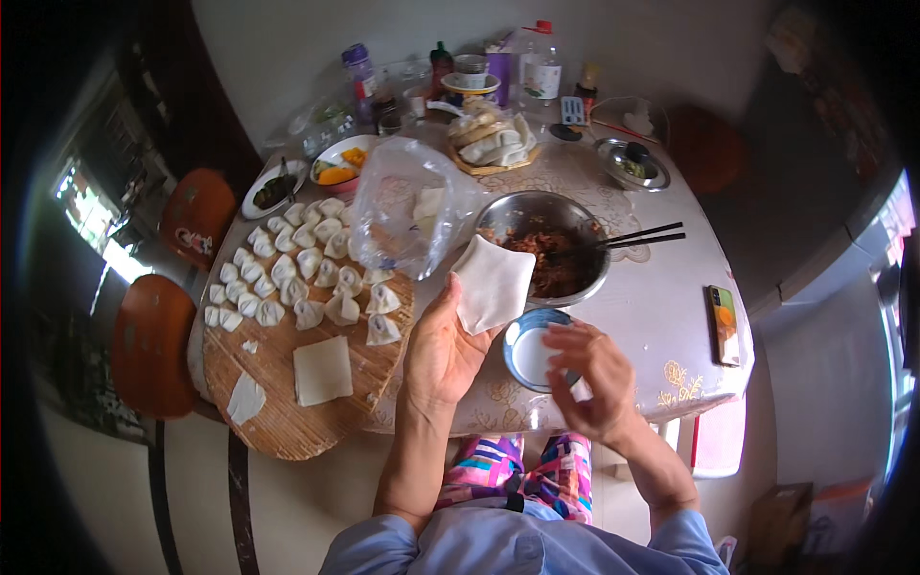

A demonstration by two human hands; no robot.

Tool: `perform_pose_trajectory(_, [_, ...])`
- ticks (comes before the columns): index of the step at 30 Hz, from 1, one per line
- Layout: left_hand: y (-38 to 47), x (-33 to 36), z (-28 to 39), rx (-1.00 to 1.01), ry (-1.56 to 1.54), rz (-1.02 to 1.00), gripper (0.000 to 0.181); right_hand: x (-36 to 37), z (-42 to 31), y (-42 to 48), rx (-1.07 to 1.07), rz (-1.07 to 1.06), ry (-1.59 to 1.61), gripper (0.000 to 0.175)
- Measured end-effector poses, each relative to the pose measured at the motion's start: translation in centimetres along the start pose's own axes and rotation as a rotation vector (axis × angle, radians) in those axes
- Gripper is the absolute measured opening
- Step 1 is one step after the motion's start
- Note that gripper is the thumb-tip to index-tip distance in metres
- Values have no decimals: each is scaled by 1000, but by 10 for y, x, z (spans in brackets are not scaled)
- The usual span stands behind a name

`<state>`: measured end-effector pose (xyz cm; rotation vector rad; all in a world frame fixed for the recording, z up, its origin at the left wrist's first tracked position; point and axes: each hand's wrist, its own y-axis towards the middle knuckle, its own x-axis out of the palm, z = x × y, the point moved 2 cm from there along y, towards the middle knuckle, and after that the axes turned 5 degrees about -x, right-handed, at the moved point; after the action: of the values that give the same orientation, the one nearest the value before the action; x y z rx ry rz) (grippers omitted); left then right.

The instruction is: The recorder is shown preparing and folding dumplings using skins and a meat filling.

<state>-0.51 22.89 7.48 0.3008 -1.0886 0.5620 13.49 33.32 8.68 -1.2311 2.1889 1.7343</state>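
Note:
A square dough wrapper [496, 284] lies across the fingers of my left hand [449, 345], its thumb resting on one edge. My right hand [593, 377] hovers over the right side of a small blue-rimmed bowl [512, 352] with white inside; its fingers are curled loosely and look slightly blurred, with nothing seen in them. Behind the wrapper stands a steel bowl [496, 208] of minced filling [553, 248], with black chopsticks [647, 233] leaning over its rim. To the left, a wooden board [277, 424] carries several folded wontons [284, 269] and a stack of wrappers [323, 370].
A clear plastic bag [402, 208] sits beyond the board. Bowls of food, bottles and a plate of flatbread-like pieces [496, 136] line the far side. A phone [722, 327] lies at the table's right edge. Orange chairs [152, 348] stand at left.

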Motion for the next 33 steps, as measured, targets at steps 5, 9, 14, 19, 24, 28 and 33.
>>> perform_pose_trajectory(5, [24, 16, -15, -90, 25, -54, 36, -34, 46, -13, 553, 276, 195, 7])
perform_pose_trajectory(9, [40, 25, -22, -88, 70, -42, 33, -53, 84, -13, 838, 391, 627, 33])
perform_pose_trajectory(14, [62, 36, -24, -163, 65, -29, 34, -55, 112, -4, 868, 276, 638, 46])
perform_pose_trajectory(19, [82, 43, 2, -64, 43, -22, 32, -55, 143, -6, 1059, 437, 510, 48])
perform_pose_trajectory(24, [83, 28, 8, 30, -3, 102, 30, -43, 173, 13, 918, 412, 624, 41])
perform_pose_trajectory(28, [73, 10, 11, 95, 27, 199, 30, -27, 174, 38, 804, 172, 459, 28])
perform_pose_trajectory(33, [70, -4, 19, 228, 67, 334, 33, -40, 158, 56, 539, -169, 341, 17])
